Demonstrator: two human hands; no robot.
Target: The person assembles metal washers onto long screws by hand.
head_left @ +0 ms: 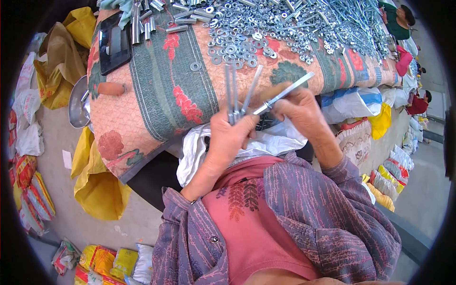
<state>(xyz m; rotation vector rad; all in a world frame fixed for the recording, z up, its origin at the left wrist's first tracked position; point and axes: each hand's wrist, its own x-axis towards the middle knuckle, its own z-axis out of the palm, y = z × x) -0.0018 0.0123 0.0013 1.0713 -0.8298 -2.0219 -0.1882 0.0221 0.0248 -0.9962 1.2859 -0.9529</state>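
Observation:
My left hand (227, 137) is closed round several long metal bolts (229, 90), which fan upward from the fist with fittings near their lower ends. One more bolt (294, 88) slants up to the right between my two hands, with a nut or washer (268, 104) on its shaft. The fingers of my right hand (301, 111) are closed on this bolt beside that fitting; they are slightly blurred. A white plastic sack (280, 140) lies on my lap under both hands, with small dark pieces partly hidden behind them. Beyond, washers (232, 50) lie loose on the table.
A patterned cloth (161, 95) covers the table. Metal sleeves (178, 28), nuts and a heap of bolts (351, 23) spread over its far side. At left are a dark tablet (115, 45), a wooden handle (111, 89), a metal bowl (78, 104) and yellow sacks (102, 190). Other people sit far right.

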